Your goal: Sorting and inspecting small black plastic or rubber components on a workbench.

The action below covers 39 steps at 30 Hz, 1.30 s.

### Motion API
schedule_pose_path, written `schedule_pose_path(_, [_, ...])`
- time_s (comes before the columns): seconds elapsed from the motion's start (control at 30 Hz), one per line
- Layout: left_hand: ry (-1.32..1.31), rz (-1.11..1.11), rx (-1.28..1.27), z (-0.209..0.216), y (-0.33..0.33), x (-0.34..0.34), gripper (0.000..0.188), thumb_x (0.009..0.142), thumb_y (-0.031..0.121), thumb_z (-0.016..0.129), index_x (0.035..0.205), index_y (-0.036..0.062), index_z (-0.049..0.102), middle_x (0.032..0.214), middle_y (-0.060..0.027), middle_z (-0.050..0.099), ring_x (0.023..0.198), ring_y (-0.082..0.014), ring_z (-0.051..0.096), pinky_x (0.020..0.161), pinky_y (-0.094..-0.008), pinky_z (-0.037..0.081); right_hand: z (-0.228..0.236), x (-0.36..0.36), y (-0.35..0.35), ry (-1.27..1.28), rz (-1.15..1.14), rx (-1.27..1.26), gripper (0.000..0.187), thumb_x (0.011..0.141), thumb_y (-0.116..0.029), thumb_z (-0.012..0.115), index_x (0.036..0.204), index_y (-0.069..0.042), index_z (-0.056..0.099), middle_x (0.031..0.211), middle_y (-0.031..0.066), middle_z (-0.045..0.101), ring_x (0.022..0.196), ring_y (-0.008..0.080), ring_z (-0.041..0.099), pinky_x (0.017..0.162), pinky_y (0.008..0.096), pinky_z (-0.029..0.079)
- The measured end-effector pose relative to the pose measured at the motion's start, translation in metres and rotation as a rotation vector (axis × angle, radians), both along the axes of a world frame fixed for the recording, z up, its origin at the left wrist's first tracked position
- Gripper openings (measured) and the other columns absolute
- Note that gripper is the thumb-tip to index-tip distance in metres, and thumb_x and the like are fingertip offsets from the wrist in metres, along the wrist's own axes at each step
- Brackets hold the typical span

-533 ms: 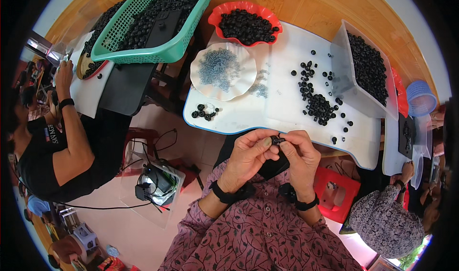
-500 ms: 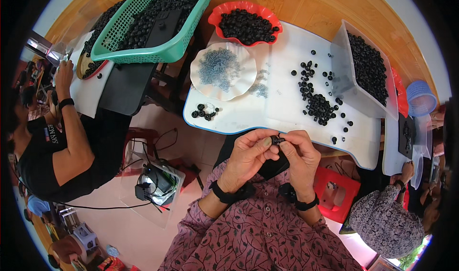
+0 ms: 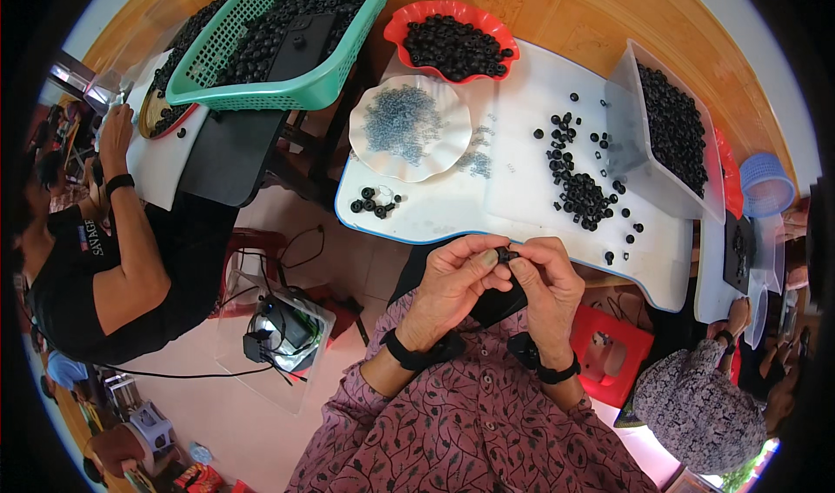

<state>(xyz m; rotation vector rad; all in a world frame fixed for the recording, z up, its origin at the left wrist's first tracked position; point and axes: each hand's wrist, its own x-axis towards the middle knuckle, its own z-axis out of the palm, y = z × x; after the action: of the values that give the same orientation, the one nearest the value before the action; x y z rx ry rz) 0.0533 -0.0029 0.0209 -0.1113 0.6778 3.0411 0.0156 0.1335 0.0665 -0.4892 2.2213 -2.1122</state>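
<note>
Just off the table's near edge, my left hand (image 3: 463, 276) and my right hand (image 3: 550, 283) meet fingertip to fingertip. Pinched between both is a small black round part (image 3: 504, 255); the fingers cover much of it. Beyond my hands, a pile of black parts (image 3: 583, 199) lies loose on the white table (image 3: 522, 206). A scalloped white plate (image 3: 459, 156) to the left holds many small, clear, spring-like pieces (image 3: 400, 121). Several black round parts (image 3: 374, 203) sit near the table's left front corner.
A red bowl (image 3: 393, 30) and a clear bin (image 3: 639, 158), both full of black parts, stand at the back. A green basket (image 3: 296, 98) is at far left. People (image 3: 130, 276) work on both sides; a red stool (image 3: 622, 345) stands at right.
Both hands hold almost the same place, with the black part still pinched between them. The view has shifted very slightly.
</note>
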Motion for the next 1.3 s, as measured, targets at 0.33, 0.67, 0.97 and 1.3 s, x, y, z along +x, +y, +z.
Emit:
schedule_pose_path(0.33, [-0.010,0.028,-0.057,0.002,0.002,0.002,0.025,0.095,0.001,0.055,0.119,-0.0049,0.060,0.096,-0.0116,0.067,0.084,-0.0168,0.067,0.077,-0.0293,0.059,0.003,0.001,-0.002,0.172,-0.040,0.200,0.012,0.085,0.001,0.066,0.097,0.000,0.066,0.095,0.0073,0.058,0.082,0.0147,0.059,0.072,0.0240,0.047])
schedule_pose_path(0.67, [0.014,0.069,-0.102,0.000,0.003,0.003,0.023,0.094,0.001,0.057,0.116,-0.0045,0.061,0.095,-0.0129,0.068,0.081,-0.0175,0.068,0.074,-0.0317,0.061,0.010,0.001,-0.001,0.291,-0.031,0.306,0.014,0.083,0.004,0.068,0.096,0.000,0.065,0.093,0.0085,0.059,0.079,0.0160,0.061,0.067,0.0254,0.049])
schedule_pose_path(0.97, [0.000,0.062,-0.123,-0.005,0.006,0.005,0.020,0.093,0.002,0.060,0.112,-0.0042,0.063,0.087,-0.0103,0.067,0.074,-0.0149,0.067,0.067,-0.0280,0.060,0.008,0.000,0.003,0.441,-0.013,0.396,0.015,0.082,0.002,0.069,0.096,-0.001,0.063,0.090,0.0117,0.058,0.072,0.0209,0.060,0.060,0.0283,0.049])
schedule_pose_path(1.3, [-0.010,0.118,-0.368,0.006,0.003,0.008,0.021,0.094,0.000,0.058,0.112,-0.0050,0.064,0.088,-0.0105,0.068,0.075,-0.0153,0.068,0.070,-0.0265,0.059,0.013,0.000,0.005,0.450,0.009,0.416,0.018,0.081,0.005,0.069,0.097,0.000,0.062,0.090,0.0124,0.057,0.072,0.0213,0.060,0.060,0.0288,0.049])
